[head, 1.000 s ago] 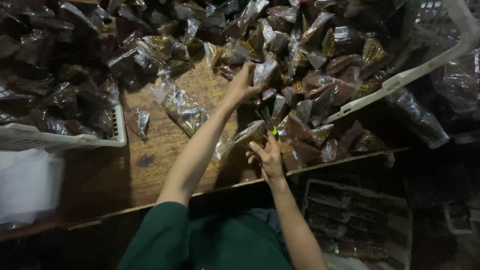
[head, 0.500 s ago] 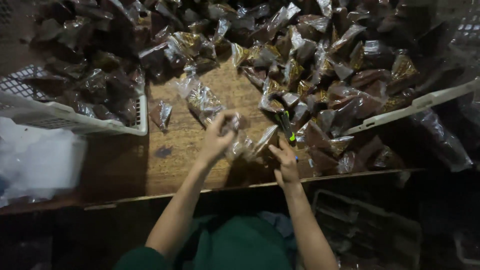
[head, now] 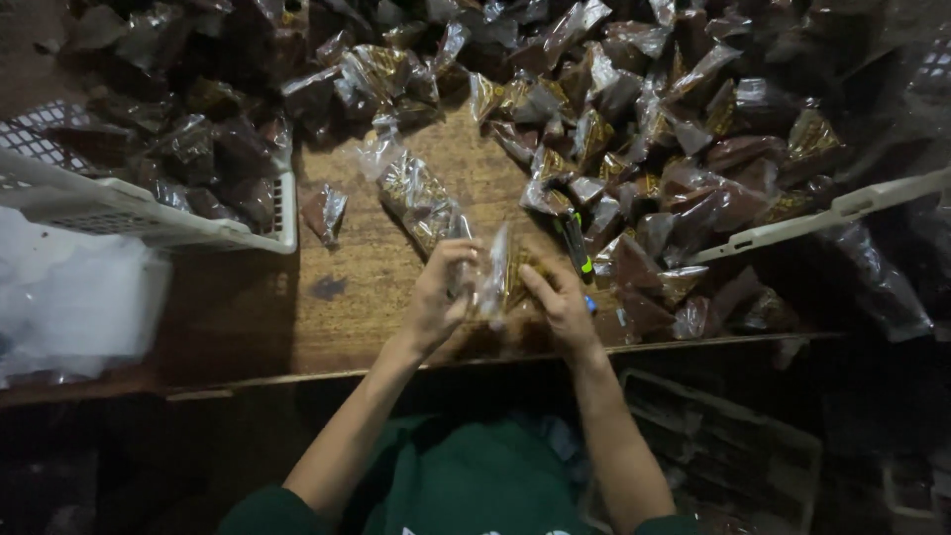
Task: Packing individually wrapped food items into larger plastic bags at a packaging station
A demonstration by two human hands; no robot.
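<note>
Two hands (head: 500, 297), one clear packet (head: 495, 269), two white baskets (head: 149, 220)

The clear packet (head: 495, 272) held between the left hand (head: 436, 302) and right hand (head: 560, 307) was motion-blurred; its contents could not be told. The fingers covered its lower part. A dark pen-like tool (head: 577, 248) with a green tip, just above the right hand, was partly hidden behind that hand. The heap of wrapped packets (head: 644, 129) beyond both hands ran off the top edge. The white basket (head: 149, 223) far left of the left hand was cut off by the left edge.
</note>
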